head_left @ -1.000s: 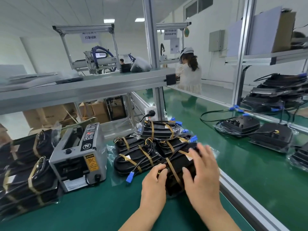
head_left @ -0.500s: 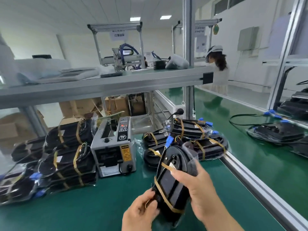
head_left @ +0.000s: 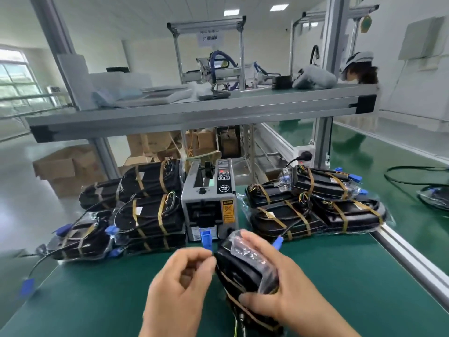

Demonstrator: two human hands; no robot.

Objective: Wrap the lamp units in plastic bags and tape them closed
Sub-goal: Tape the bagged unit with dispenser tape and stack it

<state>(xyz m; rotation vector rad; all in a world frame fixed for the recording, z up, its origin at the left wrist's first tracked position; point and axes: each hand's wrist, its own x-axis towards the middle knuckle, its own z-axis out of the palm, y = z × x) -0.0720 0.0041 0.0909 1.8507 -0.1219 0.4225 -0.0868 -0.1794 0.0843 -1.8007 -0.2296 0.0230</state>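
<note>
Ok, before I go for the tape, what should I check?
1. Lamp gripped by right hand: ok.
2. Bag closed over lamp: cannot tell.
3. Left hand free for tape: cannot tell; fingers curled beside the bag.
4. Tape piece waiting at dispenser: cannot tell; blue plug covers the outlet.
5. Dispenser straight ahead on the table: ok.

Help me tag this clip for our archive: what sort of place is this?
Probably a factory packing station: stacks of bagged, tape-bound black lamp units flank a tape dispenser on a green bench, with cartons on the floor behind.
</note>
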